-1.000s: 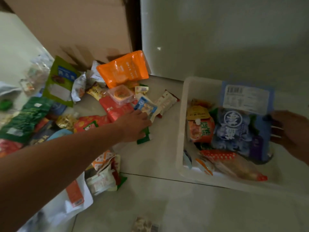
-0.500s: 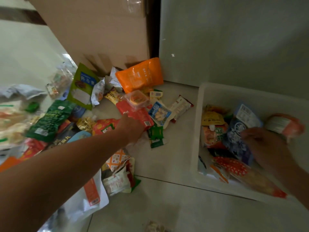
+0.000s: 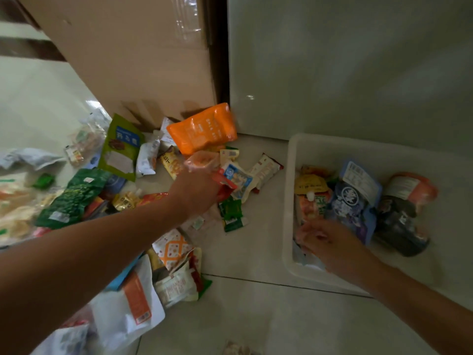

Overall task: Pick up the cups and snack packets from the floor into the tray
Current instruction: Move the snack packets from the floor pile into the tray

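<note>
— Where's the small clear plastic cup [image 3: 202, 160]?
— Centre frame, just above my left grip [image 3: 197, 194], the nearer one. Its fingers are hidden, so I cannot tell whether it holds anything.
— And the right grip [image 3: 330, 245]?
— Fingers loose, empty, over the white plastic tray [image 3: 291, 175] at right.

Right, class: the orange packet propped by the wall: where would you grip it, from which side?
Probably pinch the orange packet by its raised upper end, coming from above: it leans tilted at the wall, so that end stands clear, while small packets crowd its lower edge.
</note>
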